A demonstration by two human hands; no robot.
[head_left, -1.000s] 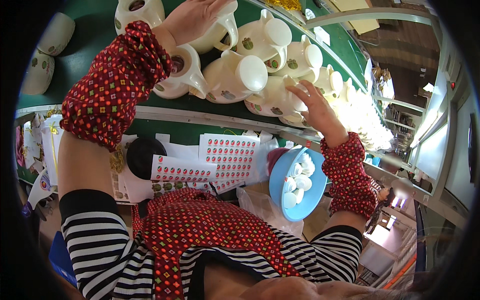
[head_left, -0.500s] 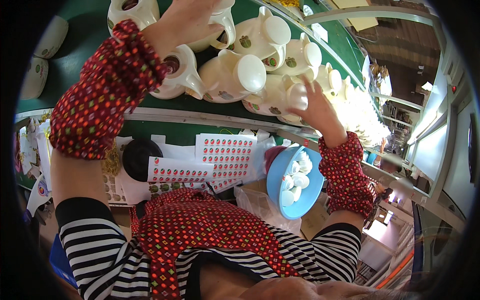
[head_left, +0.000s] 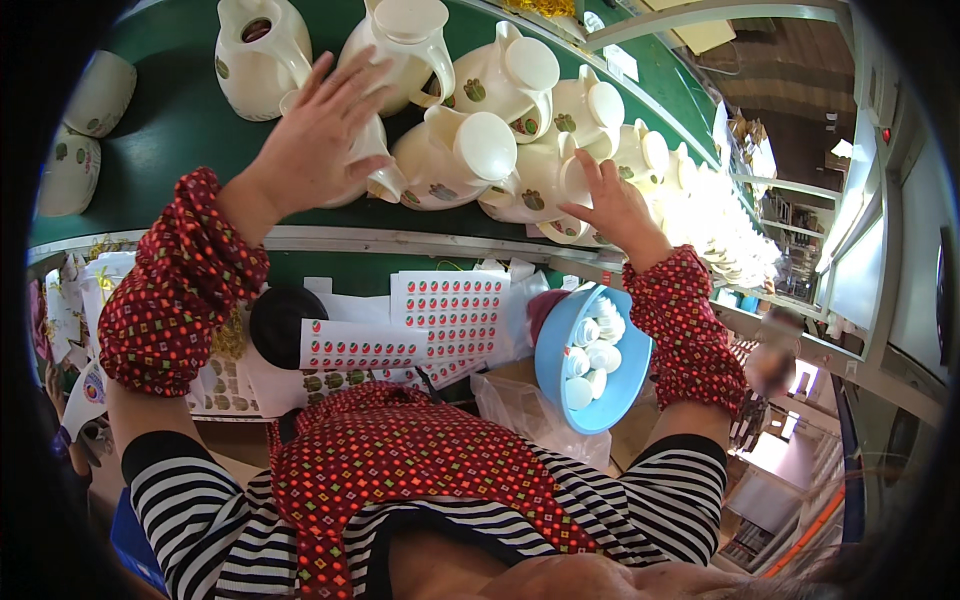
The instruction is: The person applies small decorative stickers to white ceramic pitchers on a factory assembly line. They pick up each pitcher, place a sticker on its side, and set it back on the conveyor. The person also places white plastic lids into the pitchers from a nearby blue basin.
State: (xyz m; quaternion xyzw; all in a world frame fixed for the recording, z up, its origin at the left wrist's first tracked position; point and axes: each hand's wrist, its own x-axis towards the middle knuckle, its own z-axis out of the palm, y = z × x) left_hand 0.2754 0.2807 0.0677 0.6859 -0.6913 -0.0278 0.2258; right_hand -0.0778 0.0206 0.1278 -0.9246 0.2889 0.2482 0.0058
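Observation:
My left hand (head_left: 318, 140) is over a cream jug (head_left: 368, 150), its fingers stretched out and apart. The hand hides most of that jug; only part of its body and its handle show. Just beyond stands a lidded jug (head_left: 392, 60) with a round white lid (head_left: 410, 18). My right hand (head_left: 620, 205) is open, thumb and fingers apart, beside the lid of another jug (head_left: 535, 185) with leaf-like prints. Whether its fingertips touch that lid I cannot tell. Between my hands a lidded jug (head_left: 440, 165) leans, and a jug without a lid (head_left: 262, 60) stands at the far left.
Lidded jugs (head_left: 590, 105) run in rows along the green belt (head_left: 170, 150) toward the right. Two white vessels (head_left: 70, 170) stand at the left rim. Nearer me are sticker sheets (head_left: 450, 310), a black round object (head_left: 285, 325) and a blue basin (head_left: 625, 385) of white lids.
My left hand has drawn back toward me from the far lidded jug and spread over the nearer one. My right hand stays near the same jug, its fingers slightly shifted. The jugs moved slightly in view.

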